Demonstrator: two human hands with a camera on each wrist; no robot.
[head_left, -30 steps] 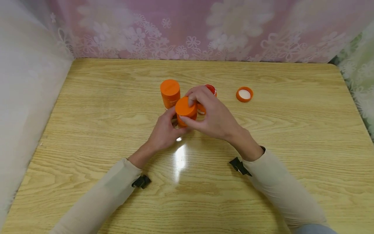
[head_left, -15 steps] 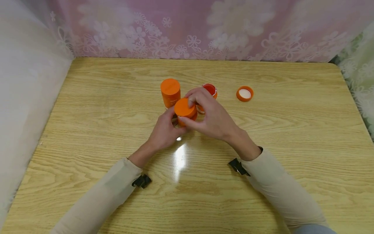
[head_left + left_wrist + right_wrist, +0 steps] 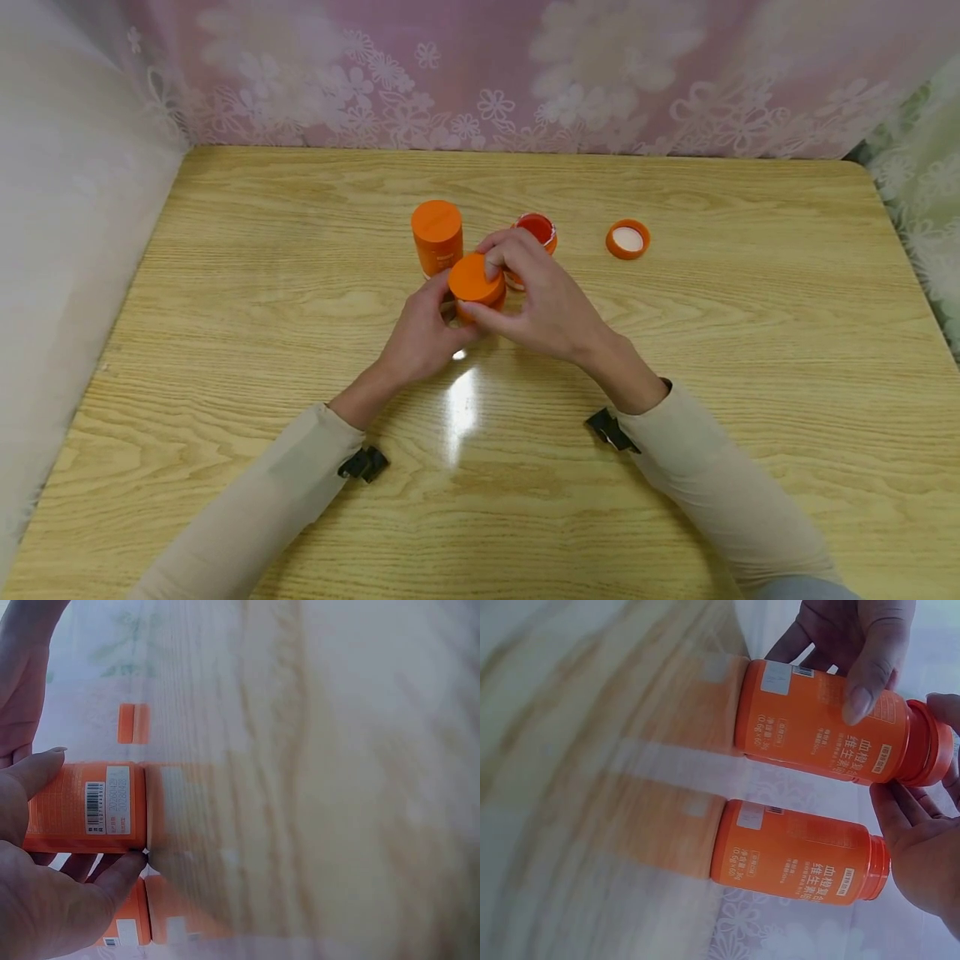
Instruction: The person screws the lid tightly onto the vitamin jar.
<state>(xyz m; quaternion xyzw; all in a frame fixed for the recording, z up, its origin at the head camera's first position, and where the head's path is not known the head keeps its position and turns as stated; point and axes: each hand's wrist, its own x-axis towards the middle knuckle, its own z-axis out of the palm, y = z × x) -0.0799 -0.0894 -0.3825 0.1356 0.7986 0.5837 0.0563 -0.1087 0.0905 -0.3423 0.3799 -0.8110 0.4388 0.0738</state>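
An orange pill bottle (image 3: 817, 724) stands on the table between my hands. My left hand (image 3: 420, 337) grips its body low down, thumb on one side and fingers on the other. With thumb and fingers, my right hand (image 3: 551, 304) holds the bottle's round orange cap (image 3: 474, 277) at the top. In the right wrist view, the red neck shows below this cap, which sits slightly tilted over it. Just behind my right hand is an uncapped orange bottle (image 3: 795, 851), its red mouth partly hidden in the head view.
Behind my left hand stands another orange bottle (image 3: 437, 233) with its cap on. A loose orange cap (image 3: 627, 239) lies on the wooden table (image 3: 712, 275) to the right, white inside facing up. A pink floral curtain (image 3: 480, 75) hangs along the far edge.
My right hand has shifted slightly toward me with the cap, and more of the uncapped bottle's mouth shows behind it. My left hand has stayed on the bottle.
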